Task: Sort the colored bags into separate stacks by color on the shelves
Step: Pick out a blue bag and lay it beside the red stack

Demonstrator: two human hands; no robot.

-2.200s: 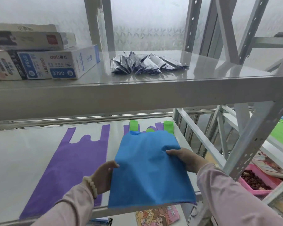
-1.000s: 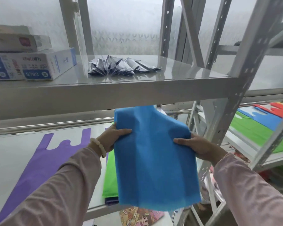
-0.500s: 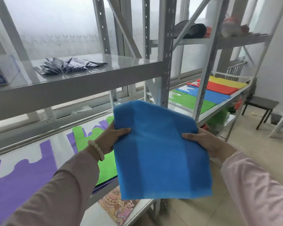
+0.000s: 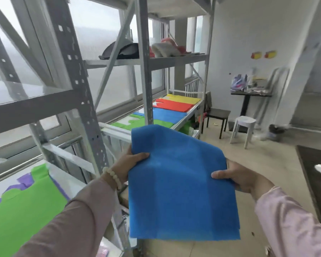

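"Blue bag (image 4: 182, 186), position?"

"Off the shelves. It was held up in the air in front of the person, over the floor, just right of the grey rack upright (image 4: 78, 89). It hung roughly flat and sloped down toward them."

"Who had it?"

"Both hands. The left hand (image 4: 130, 162) gripped the bag's upper left edge, fingers clamped on the cloth with the thumb on top. A pale bead bracelet (image 4: 112, 176) sat on that wrist. The right hand (image 4: 237, 175) gripped the right edge the same way: thumb over, fingers under and mostly hidden."

"Near shelf (image 4: 2, 173)?"

"A green bag (image 4: 22, 206) lay flat there, at lower left. A purple bag (image 4: 24, 182) was under it, only its handles and one edge poking out."

"Far shelf (image 4: 188, 115)?"

"Four colours were laid side by side. Nearest was a green stack (image 4: 130, 123), then a blue stack (image 4: 167, 115), a red stack (image 4: 172, 105) and a yellow stack (image 4: 183, 99) at the far end. The held bag was well apart from all of them."

"Anything past the rack?"

"A dark low stool (image 4: 218, 115) and a white stool (image 4: 243, 127) stood on the floor by the wall. Beyond them was a black surface (image 4: 248, 95) with clutter on it, too blurred to make out."
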